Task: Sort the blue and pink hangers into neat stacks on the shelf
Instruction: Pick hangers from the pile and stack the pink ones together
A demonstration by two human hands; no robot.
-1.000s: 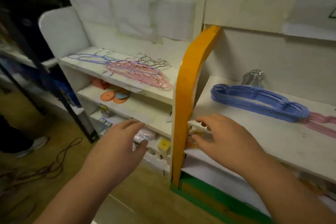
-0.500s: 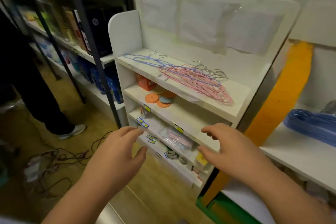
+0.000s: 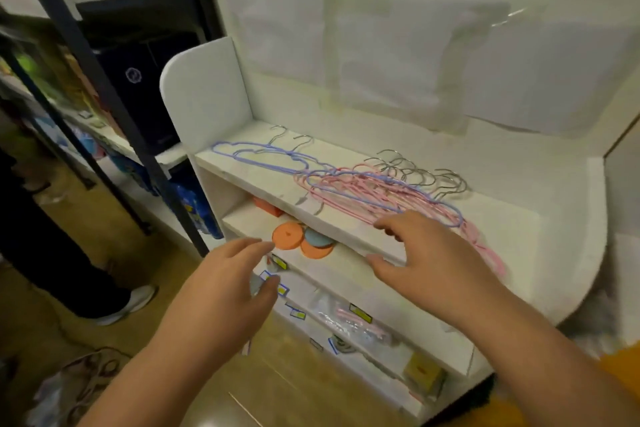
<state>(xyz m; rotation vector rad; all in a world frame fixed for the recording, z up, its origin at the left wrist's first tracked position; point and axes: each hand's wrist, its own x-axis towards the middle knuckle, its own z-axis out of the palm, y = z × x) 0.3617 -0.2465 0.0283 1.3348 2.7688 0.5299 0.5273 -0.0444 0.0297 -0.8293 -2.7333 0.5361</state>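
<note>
On the top board of the white shelf unit (image 3: 346,218) lies a loose heap of pink hangers (image 3: 374,194) mixed with blue ones, metal hooks pointing to the back. Two blue hangers (image 3: 263,156) lie apart at the left end of the board. My right hand (image 3: 429,253) hovers at the shelf's front edge, fingers spread, its fingertips just short of the pink heap. My left hand (image 3: 228,288) is lower and to the left, in front of the lower shelves, fingers relaxed and holding nothing.
Orange and blue discs (image 3: 301,239) lie on the second shelf, small packaged goods on the lower ones. A dark metal rack (image 3: 104,80) with goods stands to the left. Another person's leg and shoe (image 3: 121,302) are on the floor at left, beside cables (image 3: 86,367).
The view has swung left from the orange-edged unit with the stacked blue hangers to the white unit. Both hands moved forward and up; my right hand now reaches the top shelf's edge.
</note>
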